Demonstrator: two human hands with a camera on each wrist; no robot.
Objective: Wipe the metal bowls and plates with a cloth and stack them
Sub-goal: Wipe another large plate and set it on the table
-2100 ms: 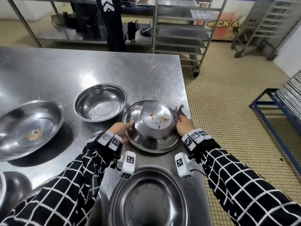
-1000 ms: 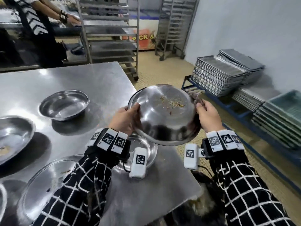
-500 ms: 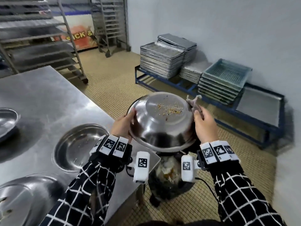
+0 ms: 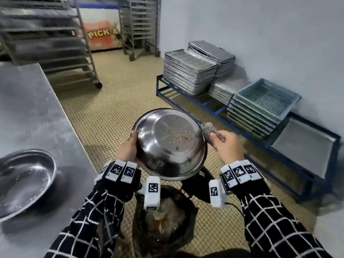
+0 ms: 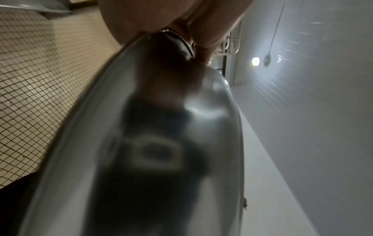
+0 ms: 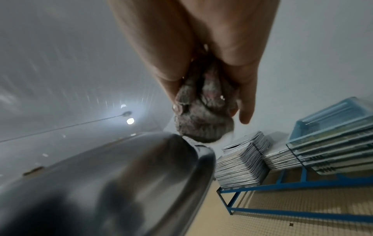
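Bowl (image 4: 170,144) is up in the air, bottom facing up and speckled with crumbs, left hand (image 4: 127,148) gripping its near-left rim. Right hand (image 4: 226,146) clutches a bunched grey cloth (image 4: 209,130) against the far-right rim, bin (image 4: 163,220) directly below both wrists.

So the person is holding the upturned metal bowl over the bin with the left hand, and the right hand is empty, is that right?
Not quite. The left hand does hold the upturned metal bowl over the bin, but the right hand is not empty: it grips a bunched grey cloth at the bowl's rim. The right wrist view shows it best.
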